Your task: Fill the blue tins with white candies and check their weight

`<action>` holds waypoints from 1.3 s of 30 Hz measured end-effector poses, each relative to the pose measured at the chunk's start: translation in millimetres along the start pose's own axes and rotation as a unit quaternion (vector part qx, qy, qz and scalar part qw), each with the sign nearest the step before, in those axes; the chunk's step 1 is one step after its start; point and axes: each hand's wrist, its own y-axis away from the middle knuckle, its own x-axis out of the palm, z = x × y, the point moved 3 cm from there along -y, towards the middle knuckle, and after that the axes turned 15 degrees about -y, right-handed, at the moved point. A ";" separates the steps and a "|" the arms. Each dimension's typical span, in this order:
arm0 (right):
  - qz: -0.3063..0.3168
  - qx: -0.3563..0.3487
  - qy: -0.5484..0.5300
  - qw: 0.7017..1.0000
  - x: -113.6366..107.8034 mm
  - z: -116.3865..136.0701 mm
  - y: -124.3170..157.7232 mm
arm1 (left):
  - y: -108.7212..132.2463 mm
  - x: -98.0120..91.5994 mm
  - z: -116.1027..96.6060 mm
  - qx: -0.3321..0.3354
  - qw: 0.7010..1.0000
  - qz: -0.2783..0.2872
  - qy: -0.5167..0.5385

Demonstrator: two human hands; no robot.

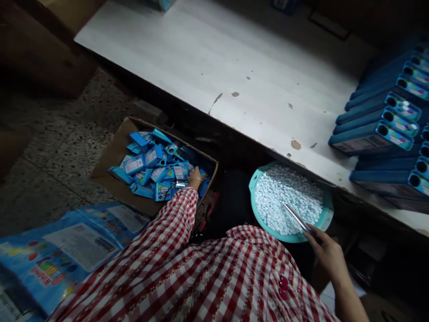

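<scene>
The bowl (pixel 327 213) is teal, its pellets (pixel 275 197) seemingly whitish.

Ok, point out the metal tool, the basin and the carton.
Metal tool (pixel 295 216): head view, middle of its visible shaft.
Basin (pixel 291 238): head view, near part of its rim.
Carton (pixel 107 166): head view, inside of its left wall.

a chipped white table (pixel 201 53) stands in dim light above a speckled, seemingly tiled floor (pixel 75 150).
</scene>
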 end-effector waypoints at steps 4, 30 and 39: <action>0.008 -0.010 0.013 1.000 4.7 9.2 -10.8 | 18.2 -2.7 6.7 0.006 1.000 -0.014 0.003; 0.036 -0.109 0.240 0.964 -9.0 21.9 1.4 | 276.0 -30.9 -46.8 0.545 0.718 0.170 -0.398; 0.036 -0.050 0.049 0.997 65.3 37.0 -53.0 | 228.9 -37.1 -70.3 0.432 0.883 0.090 -0.160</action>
